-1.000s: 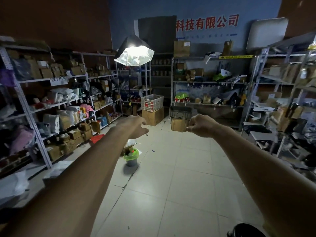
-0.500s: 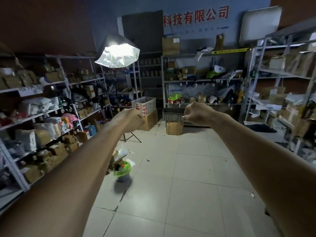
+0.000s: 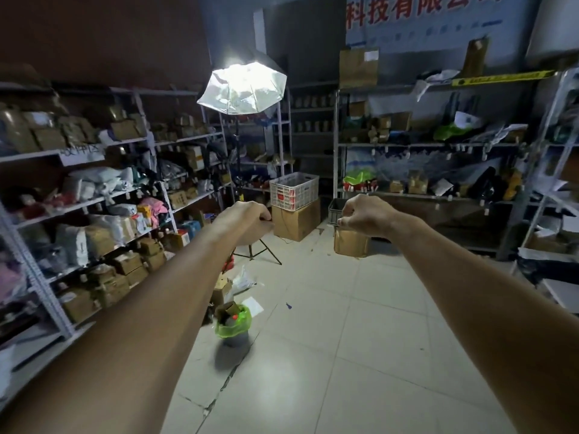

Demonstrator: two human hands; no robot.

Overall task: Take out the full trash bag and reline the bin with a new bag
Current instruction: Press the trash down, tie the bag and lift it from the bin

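**Asker:** Green plastic is showing where, exactly?

**Describer:** One green bag (image 3: 240, 319) is lining one small grey bin (image 3: 235, 339). The bin is sitting on the tiled floor (image 3: 344, 346) near the left shelving (image 3: 94, 203), well below the outstretched arms. Cardboard scraps are poking out of the top, so the bag is looking full.

**Asker:** What are the hands doing?

**Describer:** Two bare hands are reaching forward. The left hand (image 3: 247, 219) and the right hand (image 3: 365, 216) are both curling their fingers into loose fists, with nothing visibly held. Neither is touching the bin.

**Asker:** Which step is happening?

**Describer:** By my judgement, the person is only approaching, and the full bag is not yet lifted out. The next move is calling for stepping closer, bending down and gathering the bag's rim. No spare bag is showing anywhere.

**Asker:** Anything else to count?

**Describer:** One lit umbrella lamp (image 3: 242, 89) is glowing at the back, beside one white crate (image 3: 294, 191) resting on one cardboard box (image 3: 296, 220).
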